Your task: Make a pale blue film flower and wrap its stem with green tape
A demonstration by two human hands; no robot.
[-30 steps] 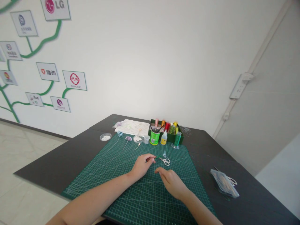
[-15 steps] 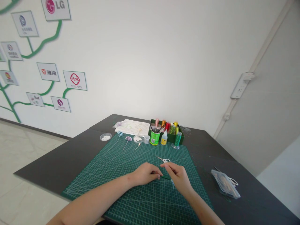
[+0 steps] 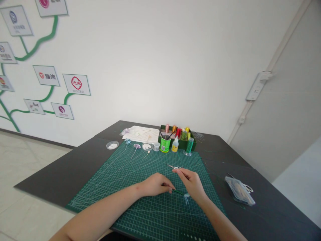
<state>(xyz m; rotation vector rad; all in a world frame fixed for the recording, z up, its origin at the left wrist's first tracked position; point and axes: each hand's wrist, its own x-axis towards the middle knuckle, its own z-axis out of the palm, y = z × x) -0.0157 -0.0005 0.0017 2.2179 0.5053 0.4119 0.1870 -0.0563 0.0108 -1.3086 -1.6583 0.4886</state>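
My left hand [image 3: 157, 184] is closed, thumb and fingertips pinching one end of a thin green stem [image 3: 178, 192]. At the stem's other end hangs a small pale-blue flower [image 3: 186, 198], low over the cutting mat [image 3: 150, 214]. Above and right of the stem, my right hand [image 3: 191, 183] is closed in a pinch; whatever lies between its fingertips is too fine to make out. Just behind the right fingertips are small white-handled scissors [image 3: 173, 166], their handles partly covered by that hand.
Along the mat's back stand a green can of tools [image 3: 165, 144], a glue bottle [image 3: 175, 145], a green thread spool [image 3: 189, 146] and a box of spools [image 3: 183, 144]. Finished-looking flowers [image 3: 136, 146] and dishes [image 3: 112, 145] are left. A clear plastic case [image 3: 239, 191] lies right.
My right hand has lifted slightly away from the stem, and more of the blue flower shows below it. My left hand keeps its pinch. The view has shifted a little.
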